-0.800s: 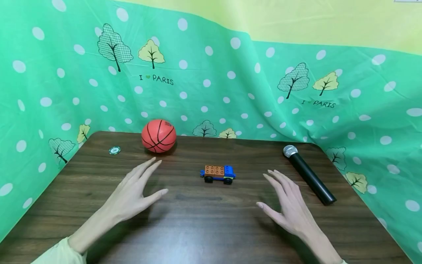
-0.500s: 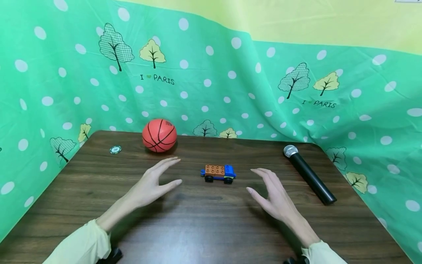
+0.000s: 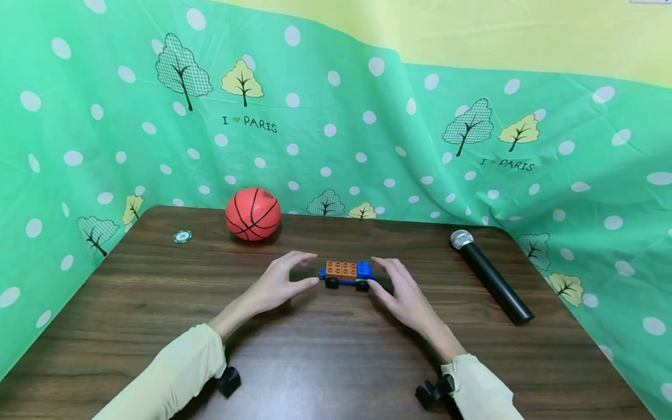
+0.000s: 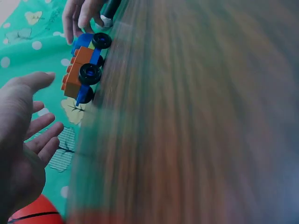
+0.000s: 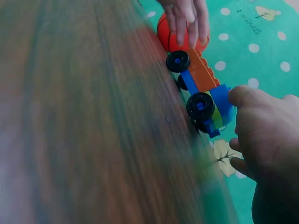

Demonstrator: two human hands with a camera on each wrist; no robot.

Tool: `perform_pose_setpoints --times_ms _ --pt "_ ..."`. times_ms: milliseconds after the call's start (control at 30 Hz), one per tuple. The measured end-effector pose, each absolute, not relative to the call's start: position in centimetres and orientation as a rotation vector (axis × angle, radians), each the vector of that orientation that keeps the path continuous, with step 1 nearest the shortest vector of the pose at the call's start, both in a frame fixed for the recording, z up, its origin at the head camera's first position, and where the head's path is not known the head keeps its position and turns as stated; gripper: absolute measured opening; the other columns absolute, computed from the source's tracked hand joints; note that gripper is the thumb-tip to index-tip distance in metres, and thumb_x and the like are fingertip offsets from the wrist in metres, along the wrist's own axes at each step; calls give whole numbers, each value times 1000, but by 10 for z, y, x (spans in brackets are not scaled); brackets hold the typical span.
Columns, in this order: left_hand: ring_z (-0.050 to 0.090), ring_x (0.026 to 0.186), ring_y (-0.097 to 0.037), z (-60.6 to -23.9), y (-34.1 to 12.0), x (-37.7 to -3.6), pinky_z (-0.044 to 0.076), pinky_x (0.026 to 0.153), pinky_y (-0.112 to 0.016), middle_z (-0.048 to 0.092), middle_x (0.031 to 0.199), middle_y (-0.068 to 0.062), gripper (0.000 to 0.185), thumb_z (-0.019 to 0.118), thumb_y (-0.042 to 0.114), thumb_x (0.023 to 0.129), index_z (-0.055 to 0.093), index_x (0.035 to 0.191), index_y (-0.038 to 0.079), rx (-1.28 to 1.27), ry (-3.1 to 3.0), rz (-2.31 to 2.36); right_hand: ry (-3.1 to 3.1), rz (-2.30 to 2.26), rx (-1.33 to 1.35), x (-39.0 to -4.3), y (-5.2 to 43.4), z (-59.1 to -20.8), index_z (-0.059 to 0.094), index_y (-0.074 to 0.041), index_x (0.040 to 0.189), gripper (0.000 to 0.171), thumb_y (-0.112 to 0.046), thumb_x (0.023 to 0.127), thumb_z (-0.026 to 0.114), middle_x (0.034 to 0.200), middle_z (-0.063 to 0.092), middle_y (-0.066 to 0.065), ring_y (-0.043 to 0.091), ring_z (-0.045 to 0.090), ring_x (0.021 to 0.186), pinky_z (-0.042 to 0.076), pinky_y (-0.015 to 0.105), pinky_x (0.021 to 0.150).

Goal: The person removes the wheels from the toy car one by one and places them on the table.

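The left hand (image 3: 275,286) and right hand (image 3: 401,294) flank the toy truck (image 3: 346,275), fingers relaxed, gripping nothing — the right's fingertips perhaps touching. It looks light, rigid and prone to rolling — best pinched at both ends.

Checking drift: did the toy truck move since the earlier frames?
No. The toy truck sits at the same spot relative to the microphone; only the hands closed in.

We see a dark wooden table (image 3: 325,350) carrying a toy brick truck (image 3: 347,275) at centre, a small basketball (image 3: 253,213) and poker chip (image 3: 182,236) far left, a black microphone (image 3: 490,275) right.
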State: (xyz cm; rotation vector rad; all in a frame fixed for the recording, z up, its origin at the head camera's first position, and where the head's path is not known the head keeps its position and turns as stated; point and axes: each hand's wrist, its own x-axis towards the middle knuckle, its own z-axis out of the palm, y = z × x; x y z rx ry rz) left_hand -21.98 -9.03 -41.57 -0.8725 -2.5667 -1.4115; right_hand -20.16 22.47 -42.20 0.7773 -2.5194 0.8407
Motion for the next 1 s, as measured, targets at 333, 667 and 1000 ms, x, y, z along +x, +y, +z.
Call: perform_pose_setpoints --times_ms 333,667,1000 --pt "61 125 -28 -425 -70 -234 47 106 -48 65 134 -12 48 74 20 98 61 139 0 -889 -2563 -1421 -2557 902 765 -209 214 -428 56 -2 144 49 -15 99 72 132 57 11 25 59 116 51 49 97" --pt "62 123 -28 -430 -63 -239 48 105 -47 67 131 -12 44 75 19 96 65 135 1 -869 -2573 -1420 -2540 896 775 -212 212 -430 58 0 141 47 -13 99 72 129 59 13 25 60 112 53 48 92" --pt "65 114 -23 -432 -60 -241 52 98 -44 69 122 -8 36 76 20 96 69 128 4 -870 -2568 -1379 -2473 866 807 -214 213 -433 62 3 135 42 -9 97 74 123 62 12 27 60 107 52 49 88"
